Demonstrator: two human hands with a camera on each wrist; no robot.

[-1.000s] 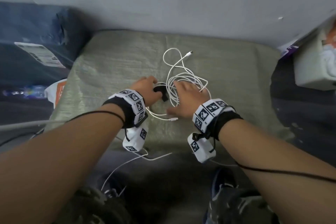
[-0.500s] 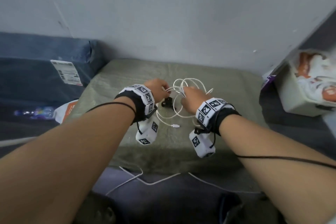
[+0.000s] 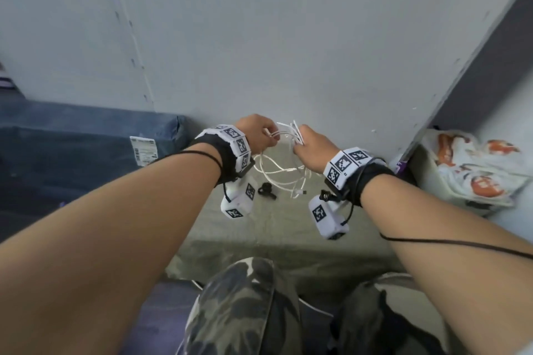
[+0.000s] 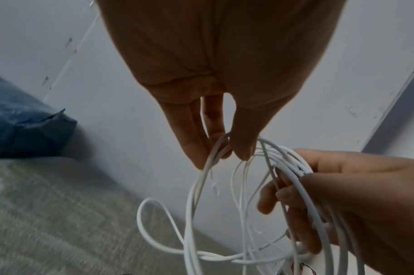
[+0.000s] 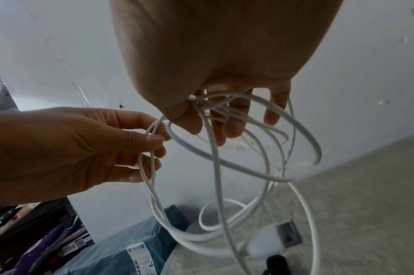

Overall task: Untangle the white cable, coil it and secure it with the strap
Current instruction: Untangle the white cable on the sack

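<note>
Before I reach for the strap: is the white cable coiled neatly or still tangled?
Still tangled. The white cable hangs in loose, crossing loops between the left hand and right hand.

One white cable (image 3: pixel 284 173), one black strap (image 3: pixel 266 190), two hands.

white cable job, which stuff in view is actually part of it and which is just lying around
Part of the job:
- white cable, tangled, held up by both hands
- left hand, pinching strands
- right hand, gripping a bunch of loops
- black strap, lying on the grey-green mat

Lying about:
- blue package
- printed bag
</note>
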